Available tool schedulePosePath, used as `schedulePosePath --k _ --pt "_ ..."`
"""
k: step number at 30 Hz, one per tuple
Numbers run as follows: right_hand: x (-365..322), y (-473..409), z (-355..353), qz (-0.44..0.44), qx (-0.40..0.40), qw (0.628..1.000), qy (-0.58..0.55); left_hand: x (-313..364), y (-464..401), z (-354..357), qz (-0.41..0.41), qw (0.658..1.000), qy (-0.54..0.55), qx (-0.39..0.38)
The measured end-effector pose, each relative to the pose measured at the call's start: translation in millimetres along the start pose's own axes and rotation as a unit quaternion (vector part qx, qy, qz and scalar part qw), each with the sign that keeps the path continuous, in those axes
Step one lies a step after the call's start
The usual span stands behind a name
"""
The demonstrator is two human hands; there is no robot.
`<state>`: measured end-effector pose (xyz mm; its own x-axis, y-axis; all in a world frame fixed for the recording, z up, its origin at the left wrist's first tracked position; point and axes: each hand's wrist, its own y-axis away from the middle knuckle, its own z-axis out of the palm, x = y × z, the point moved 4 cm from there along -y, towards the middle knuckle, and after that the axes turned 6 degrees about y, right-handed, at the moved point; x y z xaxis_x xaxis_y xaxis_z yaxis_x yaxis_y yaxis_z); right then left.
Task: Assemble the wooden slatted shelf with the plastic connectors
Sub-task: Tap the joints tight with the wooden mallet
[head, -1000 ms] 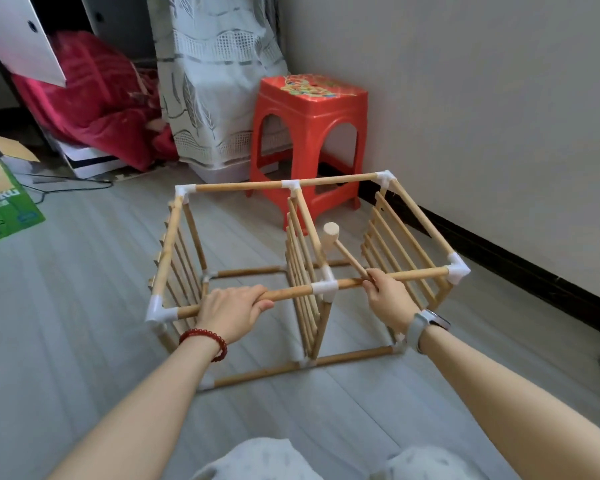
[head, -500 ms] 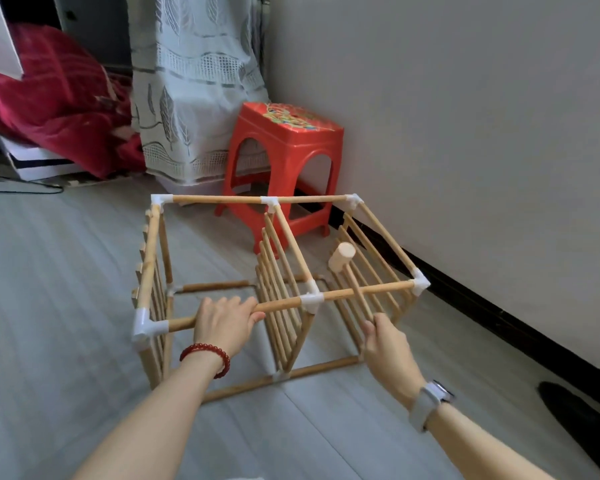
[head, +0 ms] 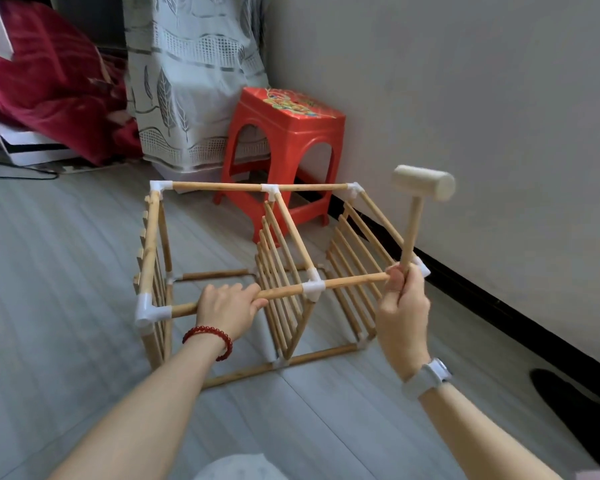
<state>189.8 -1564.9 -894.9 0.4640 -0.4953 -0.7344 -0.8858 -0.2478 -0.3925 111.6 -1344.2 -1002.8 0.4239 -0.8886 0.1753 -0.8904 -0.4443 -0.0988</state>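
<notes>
The wooden slatted shelf lies on its side on the grey floor, its rods joined by white plastic connectors. My left hand grips the near top rod, left of the middle connector. My right hand holds the handle of a small wooden mallet, raised upright with its head above the shelf's near right corner connector. That corner is partly hidden behind my right hand.
A red plastic stool stands just behind the shelf by the wall. A patterned curtain hangs at the back, a red blanket to its left. The wall's dark baseboard runs along the right. A dark shoe lies at lower right.
My right hand has let go of the near rod and lifted the mallet upright above the right corner. My left hand keeps its grip. The view has shifted right.
</notes>
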Motion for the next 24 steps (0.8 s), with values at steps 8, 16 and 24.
schedulePosePath --k 8,16,24 --pt "25 18 18 0.035 -0.058 0.998 -0.013 -1 -3 -2 -0.004 1.000 -0.009 0.007" --pt "40 36 51 0.105 -0.245 0.958 0.110 6 -1 -8 -0.008 0.998 0.061 -0.032" --pt "-17 59 90 -0.011 -0.358 0.928 0.106 -87 87 -38 -0.196 0.938 0.219 0.186"
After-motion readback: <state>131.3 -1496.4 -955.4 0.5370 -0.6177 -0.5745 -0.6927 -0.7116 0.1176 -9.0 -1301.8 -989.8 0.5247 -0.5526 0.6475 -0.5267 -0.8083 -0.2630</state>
